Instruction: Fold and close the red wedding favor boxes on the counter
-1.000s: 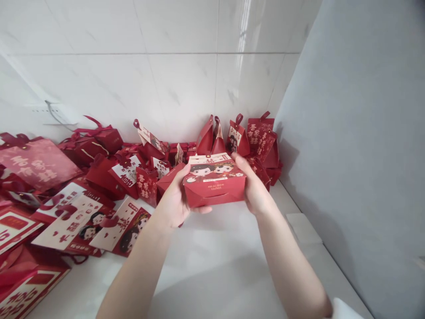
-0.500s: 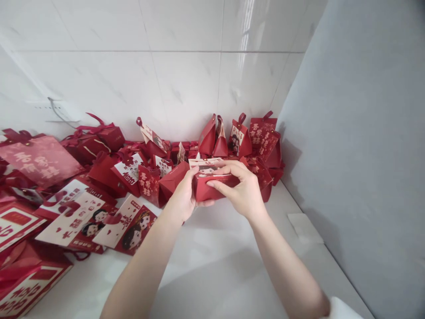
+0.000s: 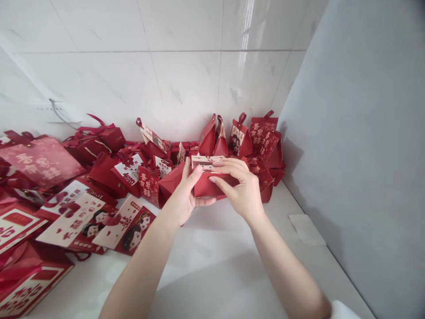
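Between both hands is a red gift box (image 3: 207,185) with a cream printed panel on its upper face, held a little above the white surface. My left hand (image 3: 189,192) grips its left end, thumb on top and fingers beneath. My right hand (image 3: 241,184) is closed on the right part, fingers over the top and thumb against the near side. The fingers hide part of the panel and the box's right end. Just behind and left of my left hand lies another red box (image 3: 172,179).
Red gift boxes with ribbon loops (image 3: 241,135) line the tiled wall (image 3: 186,84). More flat-fronted boxes (image 3: 78,217) and a large red box (image 3: 33,283) crowd the left. A white square (image 3: 307,229) lies by the grey panel (image 3: 361,146) at right.
My left thumb has shifted onto the top of the gift box, and the box has tilted slightly so more of its near side shows. Both hands keep their grip.
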Demonstrator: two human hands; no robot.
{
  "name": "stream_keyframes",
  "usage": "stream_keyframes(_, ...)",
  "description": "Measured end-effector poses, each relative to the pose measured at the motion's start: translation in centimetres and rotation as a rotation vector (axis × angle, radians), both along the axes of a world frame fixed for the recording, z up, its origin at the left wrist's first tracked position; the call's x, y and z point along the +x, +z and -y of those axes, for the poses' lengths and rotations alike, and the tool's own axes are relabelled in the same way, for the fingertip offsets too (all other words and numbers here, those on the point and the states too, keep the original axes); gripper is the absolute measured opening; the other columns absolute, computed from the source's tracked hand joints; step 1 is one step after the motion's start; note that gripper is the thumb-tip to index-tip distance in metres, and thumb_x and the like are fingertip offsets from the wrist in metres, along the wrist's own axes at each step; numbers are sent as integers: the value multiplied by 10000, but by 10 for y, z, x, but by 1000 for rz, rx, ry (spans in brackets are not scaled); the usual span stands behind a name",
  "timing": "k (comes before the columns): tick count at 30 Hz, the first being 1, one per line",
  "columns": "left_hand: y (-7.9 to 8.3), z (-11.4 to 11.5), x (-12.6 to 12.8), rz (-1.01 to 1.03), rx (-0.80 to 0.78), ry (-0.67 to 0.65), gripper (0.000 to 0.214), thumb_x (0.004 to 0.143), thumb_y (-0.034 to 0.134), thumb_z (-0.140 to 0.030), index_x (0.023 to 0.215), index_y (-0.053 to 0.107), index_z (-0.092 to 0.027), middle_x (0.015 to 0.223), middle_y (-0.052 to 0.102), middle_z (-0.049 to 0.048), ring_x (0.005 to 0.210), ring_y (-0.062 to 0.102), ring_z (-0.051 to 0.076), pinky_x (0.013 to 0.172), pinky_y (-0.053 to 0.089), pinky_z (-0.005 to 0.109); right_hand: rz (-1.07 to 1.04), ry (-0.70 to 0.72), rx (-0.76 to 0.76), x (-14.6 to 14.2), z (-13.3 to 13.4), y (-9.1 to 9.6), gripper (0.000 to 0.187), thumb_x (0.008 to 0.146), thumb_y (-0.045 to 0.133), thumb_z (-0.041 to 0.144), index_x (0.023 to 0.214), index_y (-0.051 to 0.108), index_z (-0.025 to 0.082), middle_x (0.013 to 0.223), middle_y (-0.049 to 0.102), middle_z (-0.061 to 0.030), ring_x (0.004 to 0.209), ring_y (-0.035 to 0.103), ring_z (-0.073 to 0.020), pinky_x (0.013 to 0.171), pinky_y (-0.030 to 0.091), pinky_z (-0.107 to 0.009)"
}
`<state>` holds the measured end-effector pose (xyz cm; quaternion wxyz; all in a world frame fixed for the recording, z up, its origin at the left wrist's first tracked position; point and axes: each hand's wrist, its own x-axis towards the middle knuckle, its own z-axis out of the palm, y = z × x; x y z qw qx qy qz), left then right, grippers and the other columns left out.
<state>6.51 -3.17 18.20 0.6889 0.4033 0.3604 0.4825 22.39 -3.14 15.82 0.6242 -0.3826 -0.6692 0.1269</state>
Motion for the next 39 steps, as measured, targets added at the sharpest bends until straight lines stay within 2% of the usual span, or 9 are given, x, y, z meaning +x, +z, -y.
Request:
stream_keyframes(3,-1,2,-2,-139,70,-28,877,843,721,-438,1524,176,-532,1548,416,-11,1134,654,221,662,652,260,-46,83,-48,3,-2,-1,214,845,743,203,1031,776,304,1123,760,-11,1261,587,-226,1115,468,-460)
stream_keyframes(10,-1,0,-5,-226,112,-45,700,820,751,-400,1415,394,-495,1479,484,-21,1041,682,193,635,645,229,-41,130,-39,5,-4,0,222,905,668,221,1080,759,322,1151,754,2,1279,592,-223,1132,444,-494)
stream_keyframes(13,0,-2,-7,-214,125,-25,610,829,738,-417,1362,442,-444,1431,519,-1,975,696,179,622,638,219,-103,51,-42,5,-2,3,182,898,674,248,1056,752,293,1171,740,-23,1210,635,-229,1107,460,-481)
stream_keyframes(17,1,-4,-9,-202,124,-17,561,841,716,-453,1334,453,-402,1381,546,21,924,706,177,610,632,215,-239,5,-111,3,-1,3,127,855,722,294,976,727,253,1159,728,-49,1111,679,-236,1066,484,-463)
stream_keyframes(26,-6,3,2,-349,181,81,590,823,690,-561,1340,432,-444,1466,466,13,944,688,193,629,657,297,-242,41,-108,-4,4,2,39,839,738,235,875,746,248,1104,745,-35,1099,684,-212,1081,465,-433)
stream_keyframes(31,-4,2,3,-276,155,74,541,853,579,-655,1313,450,-401,1446,485,36,961,681,225,575,645,314,-252,110,-119,-2,1,0,36,851,722,262,863,751,245,1188,740,-48,1298,584,-249,1160,400,-478)
stream_keyframes(34,0,0,0,-197,136,76,513,850,585,-638,1271,497,-358,1361,556,42,952,677,234,539,634,313,-229,103,-110,-6,3,1,137,924,630,305,954,755,259,1333,666,-47,1387,495,-246,1196,349,-493)
stream_keyframes(36,3,-2,-3,-156,121,98,516,845,593,-610,1272,527,-328,1313,600,52,926,686,235,524,627,303,-272,53,-127,-8,4,0,253,962,566,362,1158,705,281,1472,548,-41,1428,440,-237,1204,336,-488)
stream_keyframes(39,5,-4,-6,-82,97,119,565,860,534,-586,1346,528,-298,1319,619,66,941,696,246,537,629,302,-344,-10,-218,-8,2,-5,540,979,498,492,1487,422,325,1592,381,-43,1453,400,-237,1185,364,-484)
